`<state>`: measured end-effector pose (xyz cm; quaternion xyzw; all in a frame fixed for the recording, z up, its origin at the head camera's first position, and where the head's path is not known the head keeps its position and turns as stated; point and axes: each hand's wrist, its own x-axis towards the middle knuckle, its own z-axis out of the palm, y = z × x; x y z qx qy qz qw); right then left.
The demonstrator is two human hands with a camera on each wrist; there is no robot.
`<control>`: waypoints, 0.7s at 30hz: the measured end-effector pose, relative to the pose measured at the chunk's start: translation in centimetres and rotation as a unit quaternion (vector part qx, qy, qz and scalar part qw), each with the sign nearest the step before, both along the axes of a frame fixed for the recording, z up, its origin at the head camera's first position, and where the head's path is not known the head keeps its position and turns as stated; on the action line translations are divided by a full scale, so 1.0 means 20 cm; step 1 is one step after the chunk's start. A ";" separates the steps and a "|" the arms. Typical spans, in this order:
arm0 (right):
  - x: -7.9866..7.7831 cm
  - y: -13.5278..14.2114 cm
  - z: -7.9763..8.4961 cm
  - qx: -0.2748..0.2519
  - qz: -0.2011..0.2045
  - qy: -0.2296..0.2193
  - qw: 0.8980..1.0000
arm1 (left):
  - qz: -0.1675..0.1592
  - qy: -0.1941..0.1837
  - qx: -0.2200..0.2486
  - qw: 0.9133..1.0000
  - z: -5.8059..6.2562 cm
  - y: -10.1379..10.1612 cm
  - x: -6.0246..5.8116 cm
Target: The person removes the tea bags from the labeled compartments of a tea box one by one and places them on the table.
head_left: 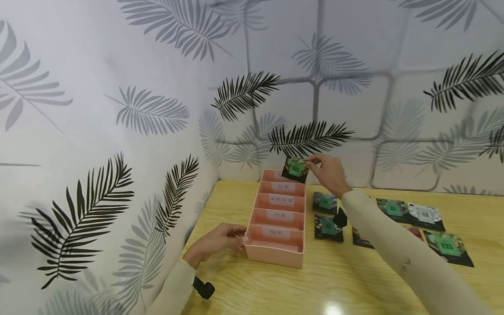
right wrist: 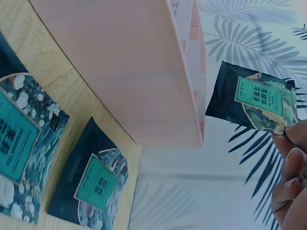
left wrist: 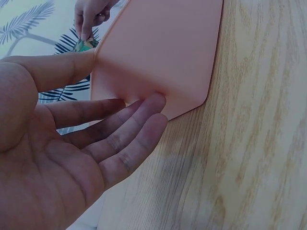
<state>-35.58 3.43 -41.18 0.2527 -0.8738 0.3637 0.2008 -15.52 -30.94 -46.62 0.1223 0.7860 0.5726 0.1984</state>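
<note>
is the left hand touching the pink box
Touching. The left wrist view shows the left hand open, its fingertips pressed against the side wall of the pink divided box; the head view agrees.

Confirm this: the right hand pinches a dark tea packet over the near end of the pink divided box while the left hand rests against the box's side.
Not quite. The right hand pinches the dark tea packet over the far end of the pink divided box, by the wall, not the near end; the head view shows it. The left hand does rest against the box's side.
</note>
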 end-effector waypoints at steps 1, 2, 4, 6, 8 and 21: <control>0.01 0.01 0.01 -0.003 0.002 0.001 1.000 | 0.002 -0.001 -0.001 1.000 0.00 0.00 0.00; 0.01 0.02 0.01 -0.005 0.003 0.002 1.000 | 0.003 -0.002 -0.001 1.000 0.00 0.01 0.00; 0.03 0.05 0.02 -0.010 0.005 0.010 1.000 | 0.006 -0.003 -0.001 1.000 0.01 0.01 0.01; 0.04 0.08 0.03 -0.013 0.006 0.021 1.000 | 0.004 -0.003 0.001 1.000 0.01 0.02 0.01; 0.06 0.10 0.03 -0.012 0.006 0.032 0.999 | 0.002 -0.004 0.004 1.000 0.00 0.01 0.01; 0.16 0.27 0.03 -0.009 -0.004 0.054 0.999 | -0.018 0.007 0.001 1.000 0.01 0.01 0.00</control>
